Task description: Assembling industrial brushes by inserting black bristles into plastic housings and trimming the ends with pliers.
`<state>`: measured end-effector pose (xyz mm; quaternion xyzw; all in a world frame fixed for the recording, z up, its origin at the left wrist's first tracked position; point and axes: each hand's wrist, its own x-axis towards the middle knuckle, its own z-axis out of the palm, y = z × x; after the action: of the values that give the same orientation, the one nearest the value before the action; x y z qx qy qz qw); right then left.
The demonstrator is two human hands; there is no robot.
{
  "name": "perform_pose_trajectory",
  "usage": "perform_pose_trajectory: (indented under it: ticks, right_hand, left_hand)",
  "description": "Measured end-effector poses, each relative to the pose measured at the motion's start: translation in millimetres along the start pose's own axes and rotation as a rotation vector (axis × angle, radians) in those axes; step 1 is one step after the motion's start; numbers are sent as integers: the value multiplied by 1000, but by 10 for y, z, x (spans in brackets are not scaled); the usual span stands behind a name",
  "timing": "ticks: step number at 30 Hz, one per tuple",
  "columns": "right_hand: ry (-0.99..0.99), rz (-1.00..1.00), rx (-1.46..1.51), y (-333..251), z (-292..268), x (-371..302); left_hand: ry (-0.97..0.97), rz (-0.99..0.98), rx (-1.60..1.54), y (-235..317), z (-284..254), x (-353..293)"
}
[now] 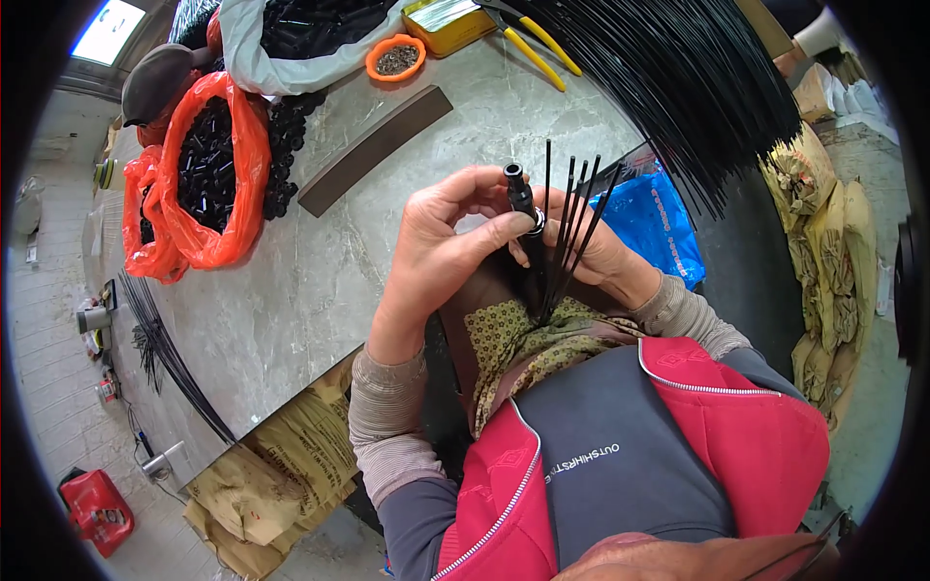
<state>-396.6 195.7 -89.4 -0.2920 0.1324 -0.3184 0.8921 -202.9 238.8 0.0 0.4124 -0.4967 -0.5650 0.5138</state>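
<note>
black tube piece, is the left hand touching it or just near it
Touching. The head view shows the left hand with its thumb and fingertips pressed against the black tube piece, no gap between them, while the right hand grips thin black rods.

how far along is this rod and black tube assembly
Done: nothing finished shows. In hand: the left hand pinches a black tube piece with a metal ring, while the right hand holds several thin black rods. Left: an orange bag of black tubes and a large rod bundle.
</note>
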Motion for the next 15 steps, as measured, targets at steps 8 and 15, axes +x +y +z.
perform_pose_trajectory:
  ticks: [8, 15]
  right_hand:
    - [-9, 45, -145, -96, -65, -16]
    - [7, 5, -41, -119, -108, -31]
  left_hand:
    - [155, -4, -167, -205, -50, 34]
    - [130, 3, -186, -123, 36, 93]
